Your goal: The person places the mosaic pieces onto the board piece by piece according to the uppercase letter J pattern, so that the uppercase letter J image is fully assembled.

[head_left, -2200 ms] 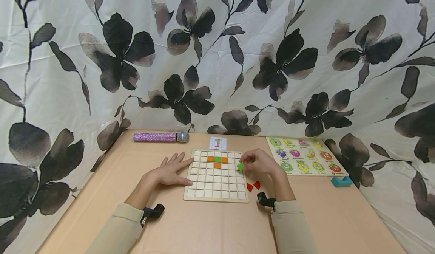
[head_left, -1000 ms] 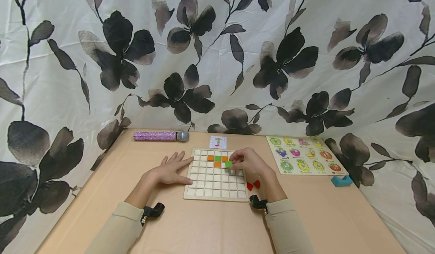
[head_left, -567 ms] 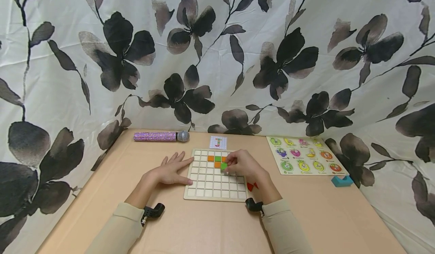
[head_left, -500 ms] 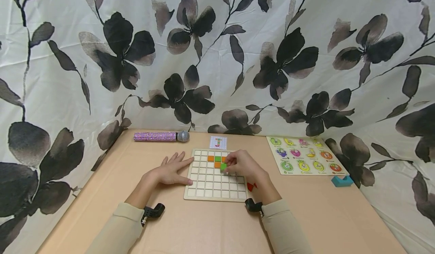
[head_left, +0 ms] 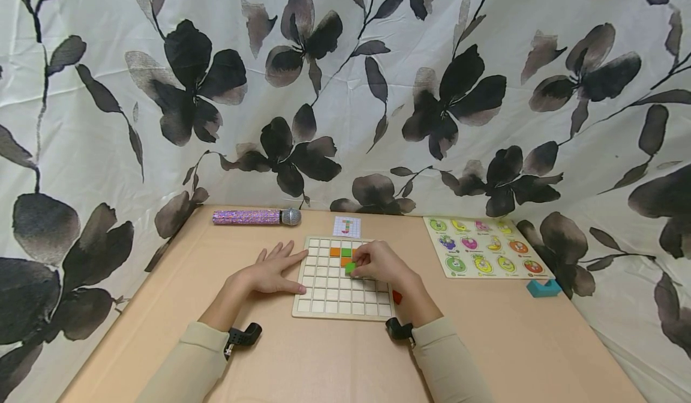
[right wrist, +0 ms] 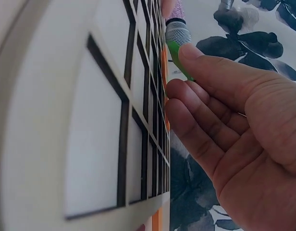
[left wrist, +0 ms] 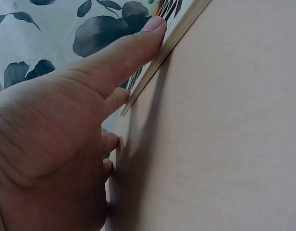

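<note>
Wooden grid board [head_left: 332, 294] lay flat on the table. Left hand [head_left: 272, 272] spread at its left edge, gripping nothing; thumb and forefinger touched the board, other fingers beside it. Right hand [head_left: 384, 265] was over the board's right half, thumb and fingertips pinching a green tile [head_left: 349, 268]. Tile jutted out left of those fingertips, tilted, just nearer the person than the orange tiles [head_left: 335, 252]; contact with the board unclear.
</note>
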